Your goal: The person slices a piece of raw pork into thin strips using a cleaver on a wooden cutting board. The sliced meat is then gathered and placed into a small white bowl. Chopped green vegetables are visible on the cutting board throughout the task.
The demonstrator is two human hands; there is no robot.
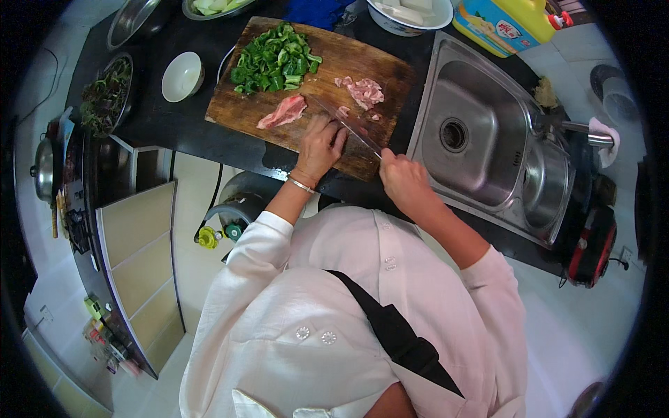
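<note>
A wooden cutting board (334, 49) lies on the dark counter. My right hand (402, 175) grips a kitchen knife (353, 125), whose blade slants up and left across the board. Close to the blade, my left hand (320, 143) rests on the board with bent fingers; whether it presses on a piece of meat is hidden. A strip of raw meat (283, 112) lies left of the fingers. Beyond the blade are thin slices of raw meat (366, 93). Chopped green peppers (274, 60) form a heap at the board's upper left.
A steel sink (470, 125) is set in the counter right of the board. Left stand a small white bowl (182, 77) and a bowl of leafy greens (107, 96). Behind are a bowl of white pieces (410, 18) and a yellow detergent jug (507, 26).
</note>
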